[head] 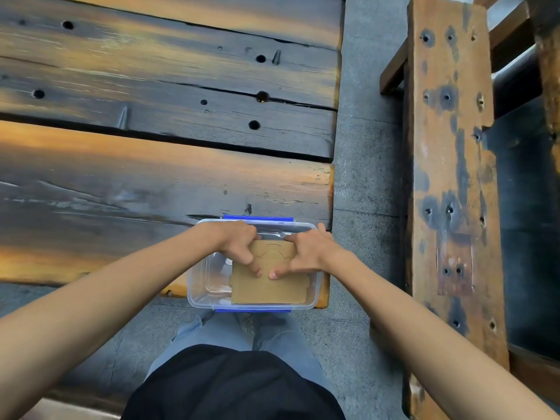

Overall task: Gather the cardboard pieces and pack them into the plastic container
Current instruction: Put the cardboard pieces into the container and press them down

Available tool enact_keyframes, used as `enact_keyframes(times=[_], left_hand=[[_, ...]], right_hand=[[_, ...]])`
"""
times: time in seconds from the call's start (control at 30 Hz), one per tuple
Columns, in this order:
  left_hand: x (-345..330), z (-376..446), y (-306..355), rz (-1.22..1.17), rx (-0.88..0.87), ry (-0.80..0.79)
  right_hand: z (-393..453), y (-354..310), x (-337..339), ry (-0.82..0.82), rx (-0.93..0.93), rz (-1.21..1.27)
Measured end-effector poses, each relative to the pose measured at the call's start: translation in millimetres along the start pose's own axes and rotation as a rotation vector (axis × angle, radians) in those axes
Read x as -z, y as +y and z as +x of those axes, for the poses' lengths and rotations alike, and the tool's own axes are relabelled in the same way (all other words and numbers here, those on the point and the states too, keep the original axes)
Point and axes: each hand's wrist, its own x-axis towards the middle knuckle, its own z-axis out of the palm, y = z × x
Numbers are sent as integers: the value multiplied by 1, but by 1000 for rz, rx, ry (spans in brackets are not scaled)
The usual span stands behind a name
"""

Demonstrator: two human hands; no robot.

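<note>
A clear plastic container with blue clips stands at the near right corner of the wooden table. Brown cardboard pieces lie flat inside it, filling its right part. My left hand grips the cardboard's far left edge, fingers pressing on its top. My right hand holds the far right edge, thumb and fingers spread on the cardboard. Both hands reach into the container from above.
The table is made of dark, worn planks with holes and gaps. A wooden bench runs along the right, with a strip of grey concrete floor between them. My legs stand just below the container.
</note>
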Motion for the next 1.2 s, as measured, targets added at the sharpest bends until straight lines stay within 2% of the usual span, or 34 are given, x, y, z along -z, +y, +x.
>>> enact_keyframes(times=[0.13, 0.43, 0.6, 1.0, 1.2], left_hand=[[-6, -3, -3, -8, -11, 24], [-40, -10, -5, -315, 25, 233], [-36, -2, 12, -227, 20, 222], [-32, -8, 10, -465, -24, 227], [-31, -7, 6, -419, 31, 196]], right_hand=[[0, -2, 0, 30, -22, 0], [-4, -4, 0, 76, -38, 8], [-4, -2, -3, 106, -8, 36], [-4, 1, -9, 142, 37, 28], [-5, 1, -7, 120, 13, -25]])
